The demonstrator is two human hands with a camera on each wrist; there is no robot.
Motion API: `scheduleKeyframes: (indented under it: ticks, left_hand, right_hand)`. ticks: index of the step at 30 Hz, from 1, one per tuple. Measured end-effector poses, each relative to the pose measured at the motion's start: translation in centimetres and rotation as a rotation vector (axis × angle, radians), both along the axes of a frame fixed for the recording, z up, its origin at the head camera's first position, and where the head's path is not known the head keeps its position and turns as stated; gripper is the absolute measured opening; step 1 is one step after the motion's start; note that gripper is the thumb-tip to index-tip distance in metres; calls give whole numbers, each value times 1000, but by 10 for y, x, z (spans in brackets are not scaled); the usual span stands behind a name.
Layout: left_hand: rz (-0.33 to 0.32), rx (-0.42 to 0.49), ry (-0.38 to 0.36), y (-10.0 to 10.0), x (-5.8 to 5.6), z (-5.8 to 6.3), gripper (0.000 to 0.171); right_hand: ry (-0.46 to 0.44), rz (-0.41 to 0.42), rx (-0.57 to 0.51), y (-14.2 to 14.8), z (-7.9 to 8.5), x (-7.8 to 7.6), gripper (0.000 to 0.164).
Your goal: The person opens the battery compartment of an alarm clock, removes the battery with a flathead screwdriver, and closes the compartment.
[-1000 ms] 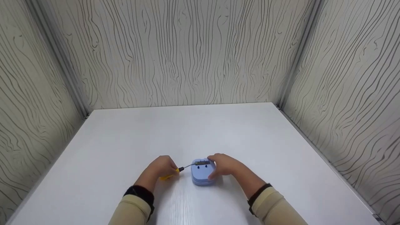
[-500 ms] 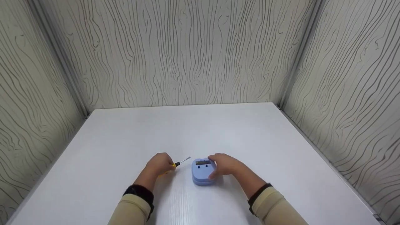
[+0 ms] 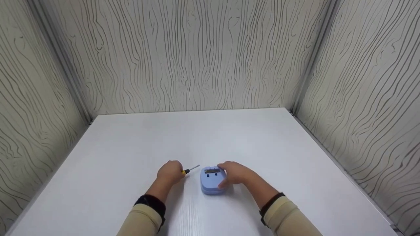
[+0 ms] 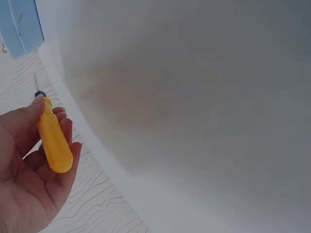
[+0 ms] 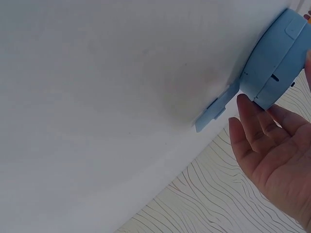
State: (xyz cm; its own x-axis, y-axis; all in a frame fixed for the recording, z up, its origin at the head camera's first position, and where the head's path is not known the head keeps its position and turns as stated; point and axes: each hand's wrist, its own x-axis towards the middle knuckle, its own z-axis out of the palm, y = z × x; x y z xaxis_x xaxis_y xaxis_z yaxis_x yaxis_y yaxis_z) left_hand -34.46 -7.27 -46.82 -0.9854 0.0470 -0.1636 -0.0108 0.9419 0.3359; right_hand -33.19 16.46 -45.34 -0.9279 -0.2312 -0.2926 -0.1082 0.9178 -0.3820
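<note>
A light blue clock [image 3: 211,182] lies on the table with its back facing up. Two black knobs stick out of that back, and an open slot at its far edge has what looks like a battery [image 3: 212,170] in it. My right hand [image 3: 235,172] grips the clock's right side, thumb on the near corner and fingers at the far edge. Just left of the clock, my left hand [image 3: 170,171] holds a screwdriver [image 4: 56,145] by its yellow handle. The screwdriver's tip points toward the clock and is apart from it.
A thin light blue flat piece [image 5: 217,108] sits against the clock's far side in the right wrist view; I cannot tell whether it is attached. The white table [image 3: 197,137] is bounded by wood-patterned panels [image 3: 190,59] at the back and both sides.
One second ago the screwdriver's tip was at the clock's slot; it has since drawn back to the left. The left wrist has turned slightly. The right hand and clock have stayed put.
</note>
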Motion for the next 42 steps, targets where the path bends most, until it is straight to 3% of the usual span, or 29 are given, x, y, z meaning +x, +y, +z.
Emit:
scheduleKeyframes:
  ticks: [5, 11, 25, 42]
  left_hand:
    - [-32, -57, 45, 4, 2, -2, 11]
    - [-14, -138, 82, 8, 2, -4, 8]
    - [-1, -135, 51, 13, 5, -6, 11]
    - [-84, -112, 67, 10, 10, -3, 4]
  right_hand:
    - [15, 21, 5, 0, 1, 0, 85]
    - [17, 19, -4, -1, 2, 0, 85]
    - [18, 19, -8, -1, 2, 0, 85]
    - [21, 17, -7, 0, 0, 1, 84]
